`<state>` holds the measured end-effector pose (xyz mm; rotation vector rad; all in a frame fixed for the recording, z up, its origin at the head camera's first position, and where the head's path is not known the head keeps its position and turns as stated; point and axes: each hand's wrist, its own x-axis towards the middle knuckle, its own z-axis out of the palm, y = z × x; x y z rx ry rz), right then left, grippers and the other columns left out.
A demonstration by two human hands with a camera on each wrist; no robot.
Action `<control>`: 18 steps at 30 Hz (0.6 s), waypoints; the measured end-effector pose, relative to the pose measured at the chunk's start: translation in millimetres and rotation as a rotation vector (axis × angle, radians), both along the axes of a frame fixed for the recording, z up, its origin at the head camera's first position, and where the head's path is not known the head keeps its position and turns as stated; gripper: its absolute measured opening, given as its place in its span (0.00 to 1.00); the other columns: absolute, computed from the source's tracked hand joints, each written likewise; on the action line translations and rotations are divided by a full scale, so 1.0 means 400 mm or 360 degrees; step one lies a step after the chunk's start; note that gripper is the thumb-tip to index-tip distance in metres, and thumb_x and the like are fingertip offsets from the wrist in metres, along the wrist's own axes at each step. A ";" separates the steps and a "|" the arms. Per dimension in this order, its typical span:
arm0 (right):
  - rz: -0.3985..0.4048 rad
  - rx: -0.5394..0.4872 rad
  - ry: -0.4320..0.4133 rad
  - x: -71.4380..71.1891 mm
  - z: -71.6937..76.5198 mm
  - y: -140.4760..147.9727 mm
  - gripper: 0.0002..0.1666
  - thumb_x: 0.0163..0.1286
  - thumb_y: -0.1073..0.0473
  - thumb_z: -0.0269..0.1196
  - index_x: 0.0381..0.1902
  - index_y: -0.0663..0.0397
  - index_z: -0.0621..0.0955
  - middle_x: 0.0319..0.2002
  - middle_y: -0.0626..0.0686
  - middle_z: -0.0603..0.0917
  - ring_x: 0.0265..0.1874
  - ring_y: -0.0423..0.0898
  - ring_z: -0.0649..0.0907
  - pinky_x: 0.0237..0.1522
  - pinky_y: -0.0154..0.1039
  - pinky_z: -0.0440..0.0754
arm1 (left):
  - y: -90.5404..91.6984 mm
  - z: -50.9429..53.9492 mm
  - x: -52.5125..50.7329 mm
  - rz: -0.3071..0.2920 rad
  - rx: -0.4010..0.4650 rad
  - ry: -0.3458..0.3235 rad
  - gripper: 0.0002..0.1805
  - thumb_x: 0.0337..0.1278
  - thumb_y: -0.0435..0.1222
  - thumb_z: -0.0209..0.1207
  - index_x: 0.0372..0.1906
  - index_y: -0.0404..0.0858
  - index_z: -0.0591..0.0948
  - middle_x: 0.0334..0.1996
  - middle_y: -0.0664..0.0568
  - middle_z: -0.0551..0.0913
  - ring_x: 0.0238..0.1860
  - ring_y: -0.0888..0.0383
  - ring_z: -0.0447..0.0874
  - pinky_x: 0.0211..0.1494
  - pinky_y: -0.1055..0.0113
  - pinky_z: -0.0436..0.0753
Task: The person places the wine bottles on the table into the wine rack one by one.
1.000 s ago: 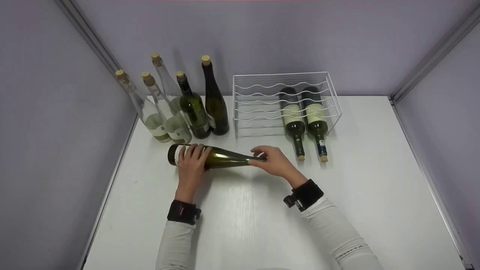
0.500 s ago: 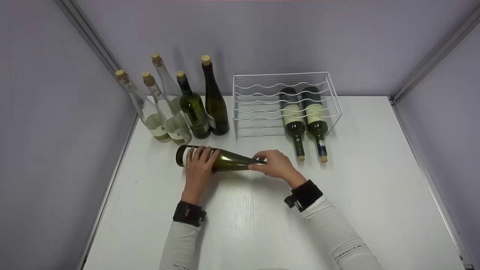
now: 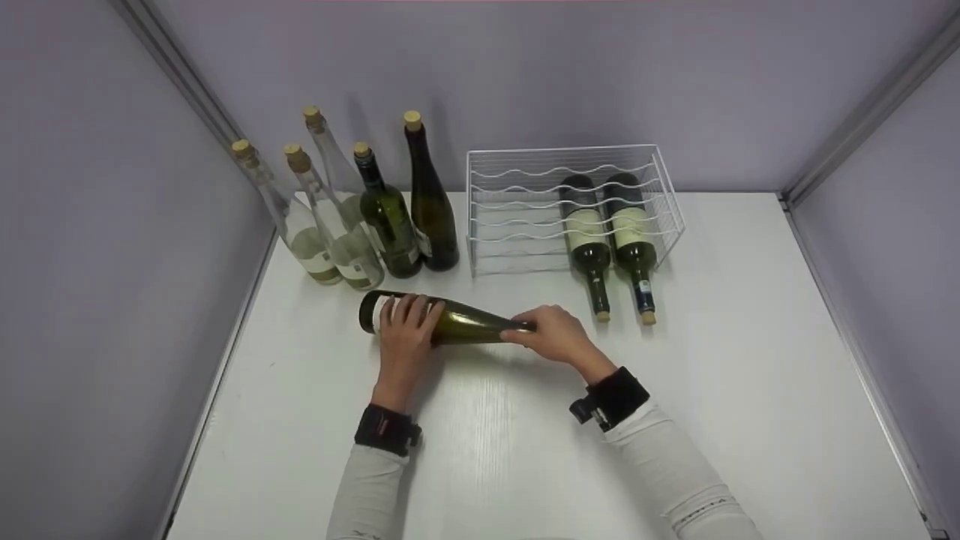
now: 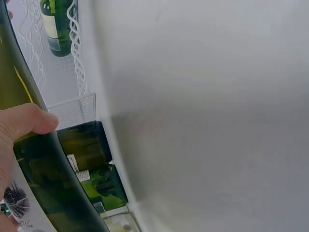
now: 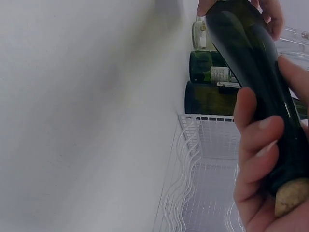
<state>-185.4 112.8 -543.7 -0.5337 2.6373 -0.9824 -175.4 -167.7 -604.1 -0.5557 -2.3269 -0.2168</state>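
A green wine bottle (image 3: 476, 324) lies sideways between the two hands, its base to the left and its neck to the right. My left hand (image 3: 403, 328) grips the body over the pale label, thumb on the near side. Around the neck curl the fingers of my right hand (image 3: 556, 334). A cork (image 5: 291, 197) plugs the mouth, visible in the right wrist view. Behind the right hand stands a white wire rack (image 3: 562, 148) with wavy bars. Two dark corked bottles, one (image 3: 587, 229) beside the other (image 3: 631, 229), lie in its right part, necks forward.
Several corked bottles stand upright at the back left, among them a clear one (image 3: 358, 262), a green one (image 3: 391, 229) and a brown one (image 3: 435, 232). They sit on a white table (image 3: 480, 457). Grey-lilac panels (image 3: 480, 67) enclose the back and sides.
The left hand and the bottle's base have shifted to the right and slightly nearer. The right hand has moved a little nearer, and its fingers have closed more tightly round the neck.
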 end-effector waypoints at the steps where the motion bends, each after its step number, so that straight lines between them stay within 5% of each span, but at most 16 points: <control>1: -0.0020 -0.0004 0.0021 0.004 0.001 0.001 0.30 0.62 0.34 0.65 0.51 0.49 0.87 0.34 0.44 0.87 0.25 0.40 0.78 0.30 0.40 0.76 | 0.002 -0.001 0.000 -0.0001 0.0009 -0.0009 0.27 0.40 0.27 0.71 0.52 0.42 0.81 0.51 0.42 0.78 0.56 0.41 0.74 0.62 0.40 0.67; 5: -0.0078 -0.0052 0.0064 0.018 0.004 0.009 0.30 0.61 0.35 0.66 0.50 0.50 0.87 0.39 0.48 0.88 0.25 0.41 0.78 0.30 0.40 0.76 | 0.009 -0.001 -0.002 -0.0010 0.0039 -0.0017 0.26 0.44 0.26 0.68 0.54 0.42 0.80 0.53 0.43 0.77 0.57 0.42 0.73 0.65 0.41 0.65; 12: -0.0162 -0.0123 0.0151 0.043 0.011 0.019 0.28 0.60 0.36 0.69 0.48 0.49 0.88 0.34 0.45 0.88 0.22 0.39 0.76 0.25 0.37 0.72 | 0.020 0.000 -0.006 -0.0113 0.0151 0.0016 0.42 0.23 0.31 0.82 0.57 0.42 0.79 0.56 0.43 0.77 0.60 0.42 0.73 0.67 0.40 0.63; 18: -0.0221 -0.0131 0.0233 0.069 0.024 0.016 0.27 0.60 0.36 0.69 0.46 0.49 0.89 0.32 0.45 0.88 0.20 0.38 0.75 0.22 0.37 0.71 | 0.021 -0.002 -0.005 -0.0191 0.0177 -0.0025 0.48 0.20 0.34 0.84 0.60 0.41 0.77 0.59 0.42 0.76 0.64 0.43 0.70 0.69 0.41 0.61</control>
